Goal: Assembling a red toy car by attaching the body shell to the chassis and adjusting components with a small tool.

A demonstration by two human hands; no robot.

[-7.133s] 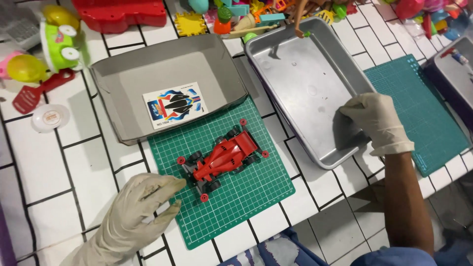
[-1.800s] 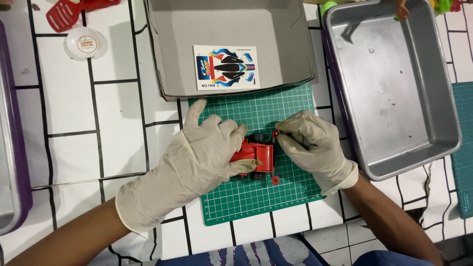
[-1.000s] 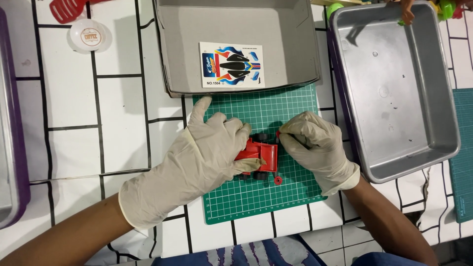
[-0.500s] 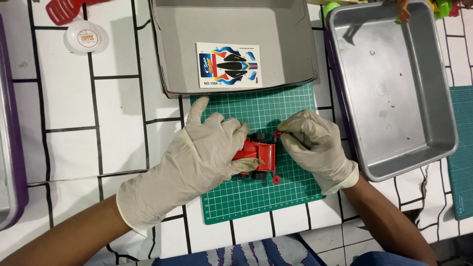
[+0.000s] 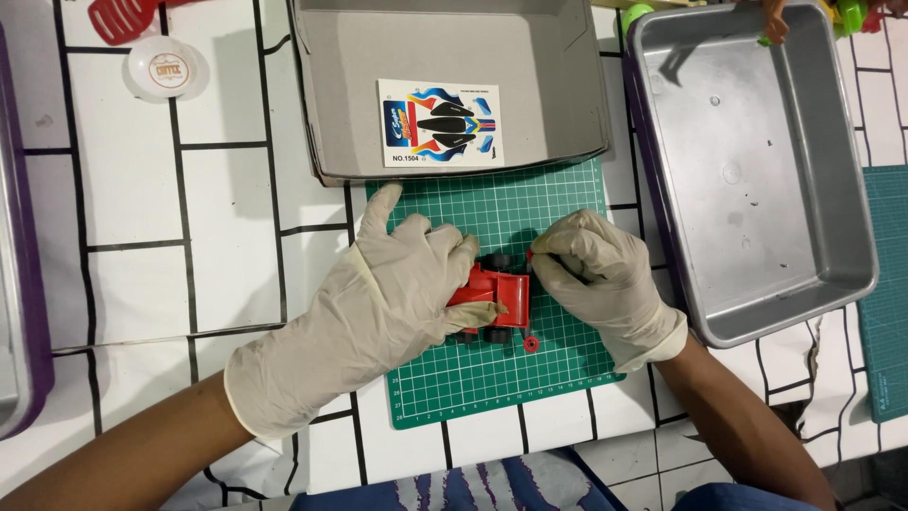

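since half a second ago little has moved: the left hand [image 5: 383, 303] keeps clamping the red toy car [image 5: 497, 298] on the green cutting mat [image 5: 492, 378]. at the car's 2 o'clock corner the right hand [image 5: 601, 279] stays pinched on a small part, so the work there looks mid-step

The grey cardboard box [image 5: 558, 142] walled off the cutting mat's [image 5: 473, 378] far edge, and the metal tray [image 5: 757, 170] closed the right. Bare white tiled counter [image 5: 123, 237] lay open leftward.

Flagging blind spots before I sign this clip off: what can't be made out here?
Head view only:
- red toy car: front half hidden under left hand.
- What the right hand fingers pinch: too small, covered.
- Metal tray: far corner cut by top edge.
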